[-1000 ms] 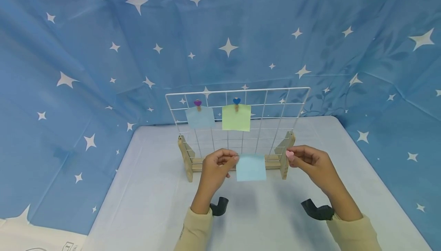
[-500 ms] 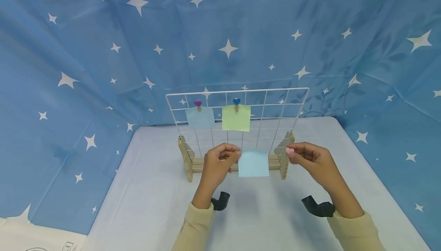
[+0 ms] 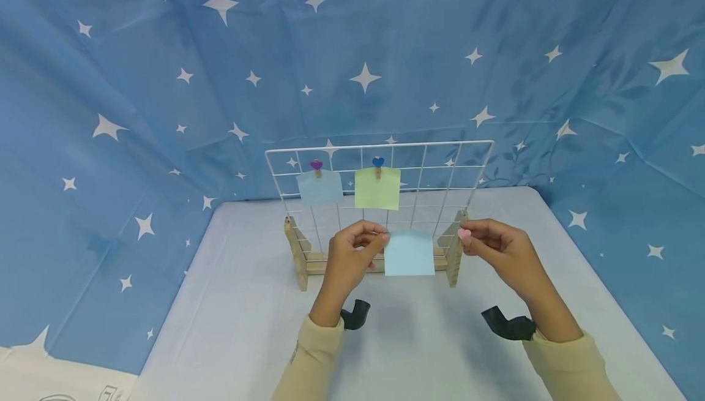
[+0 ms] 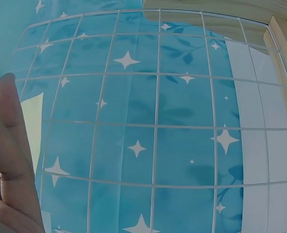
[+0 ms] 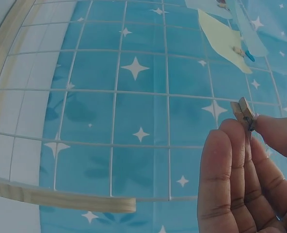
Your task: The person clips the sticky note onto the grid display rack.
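Note:
My left hand (image 3: pixel 355 251) pinches a light blue paper note (image 3: pixel 409 254) by its upper left corner, in front of the lower part of a white wire grid (image 3: pixel 424 190). To the right, my right hand (image 3: pixel 501 251) pinches a small wooden clothespin (image 5: pixel 245 112) between thumb and fingers; its pink heart (image 3: pixel 464 236) shows in the head view. On the grid's upper left hang a blue note (image 3: pixel 320 190) under a purple heart clothespin (image 3: pixel 316 166) and a green note (image 3: pixel 377 191) under a blue heart clothespin (image 3: pixel 377 162).
Wooden feet (image 3: pixel 297 257) and a crossbar hold the grid upright on a white table (image 3: pixel 237 303). A blue star-patterned cloth (image 3: pixel 165 95) hangs behind it and at both sides. Black curved mounts (image 3: pixel 507 326) stick out at both wrists.
My left hand has raised the blue note and shifted it slightly right, closer to the grid. My right hand has risen a little with the clothespin. The hanging notes stay put.

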`<control>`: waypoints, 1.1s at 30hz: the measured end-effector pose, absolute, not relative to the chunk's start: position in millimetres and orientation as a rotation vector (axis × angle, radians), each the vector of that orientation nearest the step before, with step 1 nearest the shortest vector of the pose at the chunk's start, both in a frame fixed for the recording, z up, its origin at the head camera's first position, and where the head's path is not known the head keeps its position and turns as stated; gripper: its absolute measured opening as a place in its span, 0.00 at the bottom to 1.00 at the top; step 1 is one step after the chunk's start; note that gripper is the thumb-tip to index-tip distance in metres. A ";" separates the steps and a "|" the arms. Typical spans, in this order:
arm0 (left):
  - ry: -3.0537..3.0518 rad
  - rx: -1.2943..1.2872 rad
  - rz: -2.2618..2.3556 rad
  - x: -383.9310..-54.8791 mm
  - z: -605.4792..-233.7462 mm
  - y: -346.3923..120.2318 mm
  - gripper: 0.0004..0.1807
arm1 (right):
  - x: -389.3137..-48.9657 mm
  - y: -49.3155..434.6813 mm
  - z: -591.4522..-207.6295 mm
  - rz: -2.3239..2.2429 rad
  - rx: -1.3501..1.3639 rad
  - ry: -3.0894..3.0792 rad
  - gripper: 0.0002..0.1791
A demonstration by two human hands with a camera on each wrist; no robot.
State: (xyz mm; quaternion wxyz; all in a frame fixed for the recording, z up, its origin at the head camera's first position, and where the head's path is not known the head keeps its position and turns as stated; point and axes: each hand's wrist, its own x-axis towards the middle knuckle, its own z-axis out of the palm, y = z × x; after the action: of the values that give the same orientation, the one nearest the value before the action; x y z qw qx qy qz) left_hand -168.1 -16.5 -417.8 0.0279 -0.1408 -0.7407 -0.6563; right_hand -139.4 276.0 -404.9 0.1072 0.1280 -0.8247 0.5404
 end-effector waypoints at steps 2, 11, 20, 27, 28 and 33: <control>-2.273 -0.444 -2.024 -168.7 -417.3 -15.5 0.06 | -139.7 276.0 -403.3 1.597 0.378 -2.423 0.14; -2.252 -0.488 -1.987 -172.7 -415.3 -10.5 0.06 | -140.4 276.8 -395.7 1.588 0.352 -2.454 0.12; -2.244 -0.519 -1.982 -178.1 -410.6 -6.9 0.07 | -141.2 276.1 -392.8 1.585 0.366 -2.442 0.14; -2.219 -0.543 -1.994 -182.5 -407.4 -3.7 0.07 | -143.0 275.1 -390.7 1.567 0.378 -2.429 0.11; -2.217 -0.546 -1.990 -183.1 -407.4 -3.2 0.08 | -143.2 275.0 -390.7 1.566 0.381 -2.427 0.11; -2.212 -0.557 -1.975 -185.1 -406.0 -1.8 0.08 | -144.8 274.9 -390.0 1.567 0.400 -2.411 0.10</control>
State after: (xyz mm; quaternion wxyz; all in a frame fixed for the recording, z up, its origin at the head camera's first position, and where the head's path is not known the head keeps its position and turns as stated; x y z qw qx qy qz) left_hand -185.1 -1.8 -406.0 0.0621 -0.1843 -0.7317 -0.6533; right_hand -144.8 274.9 -390.0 0.1190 0.1369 -0.8246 0.5358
